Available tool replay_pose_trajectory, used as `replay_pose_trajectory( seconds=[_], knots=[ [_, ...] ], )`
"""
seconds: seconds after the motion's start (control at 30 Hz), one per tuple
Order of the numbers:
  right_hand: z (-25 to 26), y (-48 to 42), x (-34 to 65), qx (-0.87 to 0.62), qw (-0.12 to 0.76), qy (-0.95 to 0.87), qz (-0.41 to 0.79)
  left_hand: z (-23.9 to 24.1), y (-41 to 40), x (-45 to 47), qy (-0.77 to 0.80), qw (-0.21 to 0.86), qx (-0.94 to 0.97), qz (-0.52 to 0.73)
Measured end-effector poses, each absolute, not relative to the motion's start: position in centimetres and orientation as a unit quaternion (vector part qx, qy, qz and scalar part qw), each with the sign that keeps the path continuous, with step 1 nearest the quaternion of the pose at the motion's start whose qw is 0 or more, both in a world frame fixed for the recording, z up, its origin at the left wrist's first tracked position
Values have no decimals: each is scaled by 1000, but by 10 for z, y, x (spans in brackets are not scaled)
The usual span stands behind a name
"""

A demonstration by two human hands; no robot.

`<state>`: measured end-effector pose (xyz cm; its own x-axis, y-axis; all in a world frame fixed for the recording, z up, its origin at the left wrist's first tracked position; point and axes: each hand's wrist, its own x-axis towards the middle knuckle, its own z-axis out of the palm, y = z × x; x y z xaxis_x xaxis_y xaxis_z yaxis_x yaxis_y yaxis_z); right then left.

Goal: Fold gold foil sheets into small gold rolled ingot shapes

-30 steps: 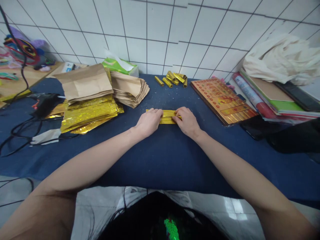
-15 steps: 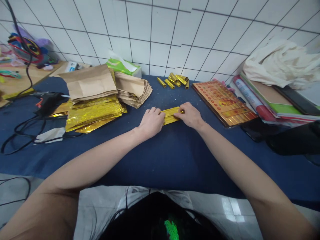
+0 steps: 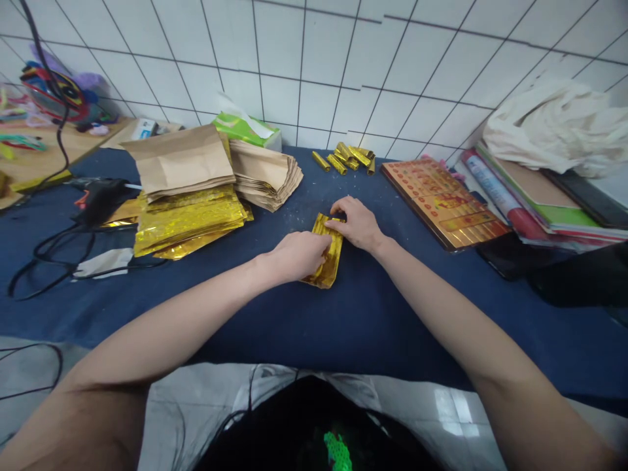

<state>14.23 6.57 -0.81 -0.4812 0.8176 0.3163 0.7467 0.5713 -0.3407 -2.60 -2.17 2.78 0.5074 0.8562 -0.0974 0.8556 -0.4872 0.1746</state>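
A creased sheet of gold foil paper (image 3: 330,271) lies on the dark blue cloth in front of me, its long side running away from me. My left hand (image 3: 303,254) is closed at its left side, fingers curled over the foil and partly hiding it. At the far right corner, my right hand (image 3: 358,224) pinches the sheet between thumb and fingers. Several rolled gold paper tubes (image 3: 346,157) lie beyond the hands near the wall. To the left sits a pile of gold foil sheets (image 3: 191,222) with brown paper sheets (image 3: 179,163) on top.
A black glue gun (image 3: 101,196) and its cables lie at the left. A green tissue pack (image 3: 243,129) stands by the tiled wall. On the right are a flat orange-gold box (image 3: 441,203), stacked books (image 3: 579,219) and a white cloth (image 3: 549,131). Blue cloth (image 3: 373,320) covers the table.
The gold foil paper has turned from lying crosswise to pointing away from me, and looks more opened out. My left hand moved nearer me; my right hand shifted left. The view shifted slightly.
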Motion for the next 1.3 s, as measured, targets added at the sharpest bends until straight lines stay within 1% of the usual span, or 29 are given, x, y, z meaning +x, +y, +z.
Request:
replay_pose_trajectory(
  seconds=[0.1,0.17,0.23,0.33,0.4,0.5,0.6,0.83,1.17,1.3],
  knots=[
    [-2,47,145,-476,265,-838,25,28,-19,-27,489,92,868,-4],
    [2,31,147,-463,261,-847,6,30,-20,-27,488,67,870,-7],
    [2,14,148,-432,210,-877,11,31,-21,-28,487,38,872,-13],
    [-5,-5,149,-422,99,-901,26,29,-19,-31,474,20,880,-23],
    [-10,-11,150,-429,48,-901,42,27,-16,-35,457,45,888,-39],
    [-13,-14,150,-432,14,-900,59,23,-11,-41,442,94,889,-76],
    [-13,-13,151,-432,10,-900,63,20,-9,-44,440,113,886,-89],
    [-12,-12,151,-429,6,-901,68,20,-13,-53,453,119,878,-98],
    [-13,-12,151,-425,-4,-903,56,20,-14,-56,451,77,882,-112],
    [-14,-12,151,-428,-2,-902,56,16,-18,-53,448,31,889,-88]
  ],
)
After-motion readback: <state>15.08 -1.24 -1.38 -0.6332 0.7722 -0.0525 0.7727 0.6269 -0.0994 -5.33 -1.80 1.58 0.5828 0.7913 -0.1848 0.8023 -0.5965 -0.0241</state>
